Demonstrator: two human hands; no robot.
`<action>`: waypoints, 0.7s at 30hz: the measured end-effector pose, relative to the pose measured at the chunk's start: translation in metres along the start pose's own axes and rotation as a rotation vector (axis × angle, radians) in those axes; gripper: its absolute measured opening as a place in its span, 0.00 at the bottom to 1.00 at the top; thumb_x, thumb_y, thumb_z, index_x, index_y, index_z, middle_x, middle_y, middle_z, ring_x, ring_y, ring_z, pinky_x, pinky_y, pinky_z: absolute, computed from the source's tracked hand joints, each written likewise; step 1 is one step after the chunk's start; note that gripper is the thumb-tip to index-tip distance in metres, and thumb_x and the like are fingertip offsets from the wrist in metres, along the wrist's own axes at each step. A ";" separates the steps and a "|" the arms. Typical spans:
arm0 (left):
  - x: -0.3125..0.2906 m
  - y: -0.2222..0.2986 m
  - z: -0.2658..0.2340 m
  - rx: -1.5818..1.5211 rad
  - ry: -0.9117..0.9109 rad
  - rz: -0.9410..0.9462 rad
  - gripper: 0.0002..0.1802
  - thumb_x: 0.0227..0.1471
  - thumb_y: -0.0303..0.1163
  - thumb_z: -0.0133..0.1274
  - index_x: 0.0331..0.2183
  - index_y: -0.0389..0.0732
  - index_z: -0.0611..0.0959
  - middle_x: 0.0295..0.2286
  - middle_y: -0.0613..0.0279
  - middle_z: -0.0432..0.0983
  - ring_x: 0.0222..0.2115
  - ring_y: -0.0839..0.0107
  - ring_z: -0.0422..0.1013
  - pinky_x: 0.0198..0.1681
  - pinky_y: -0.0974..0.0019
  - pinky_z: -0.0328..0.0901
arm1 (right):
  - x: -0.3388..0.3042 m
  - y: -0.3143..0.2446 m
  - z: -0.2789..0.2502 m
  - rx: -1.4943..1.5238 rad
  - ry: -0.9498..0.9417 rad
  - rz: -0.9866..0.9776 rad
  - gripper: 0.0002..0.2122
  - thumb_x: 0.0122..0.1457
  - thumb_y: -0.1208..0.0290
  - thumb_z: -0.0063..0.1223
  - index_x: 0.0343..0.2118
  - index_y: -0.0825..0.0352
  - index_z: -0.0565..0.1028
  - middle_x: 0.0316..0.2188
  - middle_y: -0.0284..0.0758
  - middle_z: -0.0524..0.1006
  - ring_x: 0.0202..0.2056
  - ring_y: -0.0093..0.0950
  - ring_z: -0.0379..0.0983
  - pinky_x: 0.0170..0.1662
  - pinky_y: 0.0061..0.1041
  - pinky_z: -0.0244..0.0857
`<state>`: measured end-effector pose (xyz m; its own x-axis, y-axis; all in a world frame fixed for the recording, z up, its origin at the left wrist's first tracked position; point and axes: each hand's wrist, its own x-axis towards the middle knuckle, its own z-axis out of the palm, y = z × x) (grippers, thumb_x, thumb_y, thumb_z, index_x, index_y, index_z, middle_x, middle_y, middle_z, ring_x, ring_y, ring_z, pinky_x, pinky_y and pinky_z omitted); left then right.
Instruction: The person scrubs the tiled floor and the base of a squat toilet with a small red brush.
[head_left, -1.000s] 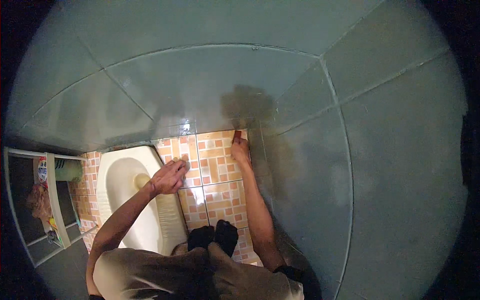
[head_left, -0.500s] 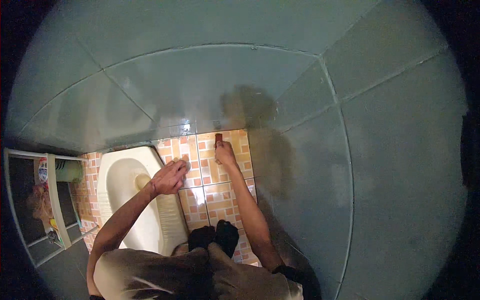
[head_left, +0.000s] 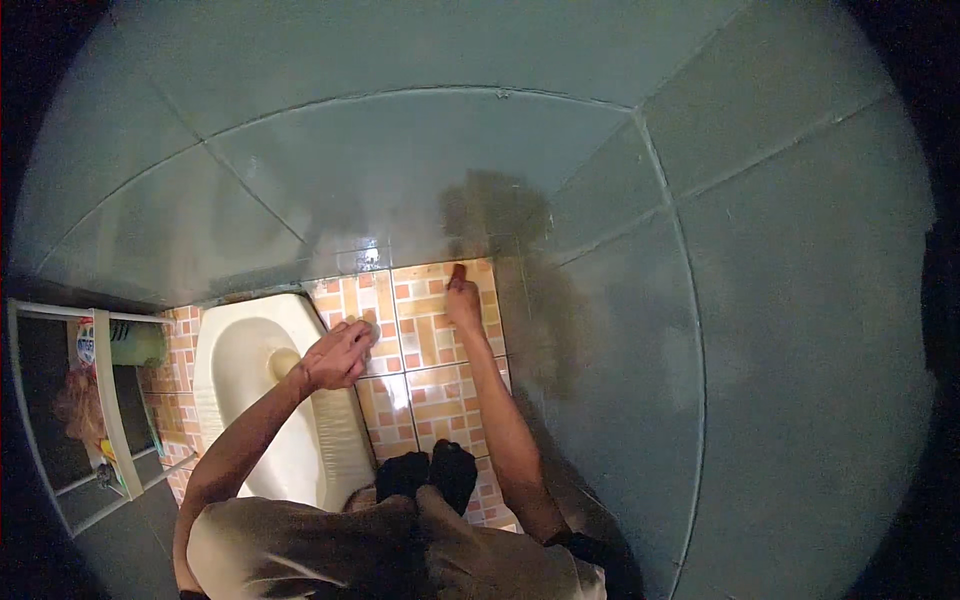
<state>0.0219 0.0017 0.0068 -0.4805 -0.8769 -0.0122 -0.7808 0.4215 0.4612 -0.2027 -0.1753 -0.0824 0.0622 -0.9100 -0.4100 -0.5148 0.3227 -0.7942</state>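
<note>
Person [head_left: 340, 555] is gripping a reddish-brown block [head_left: 458, 273] in the right hand [head_left: 462, 305] at upper centre; the curled left hand [head_left: 340, 355] is hanging by the squat toilet [head_left: 345, 430], its contents unclear. Floor tiles [head_left: 438, 390] are giving no sign of how much remains.

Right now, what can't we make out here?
All in the head view:
- Brown piece: the right hand covers its lower part; full shape unclear.
- Left hand: its back hides the palm and anything under it.
- Squat pan: the left forearm crosses it and the trousers hide its near end.
- Bundle on the rack: too small and blurred to identify.
</note>
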 end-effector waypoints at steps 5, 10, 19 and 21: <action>0.009 0.004 -0.001 0.000 0.031 0.024 0.22 0.41 0.27 0.51 0.42 0.30 0.74 0.43 0.45 0.67 0.44 0.50 0.67 0.50 0.52 0.62 | -0.007 0.009 0.027 0.001 -0.103 0.031 0.33 0.67 0.44 0.32 0.22 0.73 0.75 0.19 0.49 0.76 0.22 0.46 0.75 0.28 0.45 0.67; -0.022 -0.004 0.001 0.024 0.027 -0.046 0.24 0.41 0.28 0.51 0.44 0.30 0.74 0.44 0.45 0.67 0.44 0.50 0.67 0.50 0.52 0.63 | -0.009 -0.013 0.021 0.136 -0.143 0.172 0.35 0.66 0.36 0.28 0.17 0.63 0.70 0.15 0.35 0.70 0.16 0.30 0.70 0.21 0.38 0.62; -0.004 -0.001 0.007 -0.023 0.066 0.025 0.27 0.41 0.29 0.51 0.46 0.30 0.73 0.44 0.45 0.66 0.44 0.49 0.67 0.49 0.50 0.63 | 0.023 0.018 -0.001 0.187 0.067 0.183 0.34 0.67 0.40 0.30 0.28 0.73 0.74 0.25 0.53 0.76 0.31 0.51 0.74 0.35 0.46 0.65; 0.002 0.000 0.004 -0.025 0.072 0.043 0.26 0.41 0.29 0.51 0.45 0.30 0.73 0.44 0.45 0.66 0.44 0.49 0.67 0.49 0.50 0.63 | 0.015 0.008 0.003 0.122 0.069 0.163 0.38 0.67 0.38 0.28 0.28 0.76 0.76 0.27 0.58 0.78 0.36 0.58 0.75 0.40 0.50 0.66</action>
<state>0.0193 0.0014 0.0035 -0.4825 -0.8730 0.0713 -0.7496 0.4536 0.4820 -0.2031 -0.1849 -0.0965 -0.0744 -0.8576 -0.5089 -0.4053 0.4923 -0.7703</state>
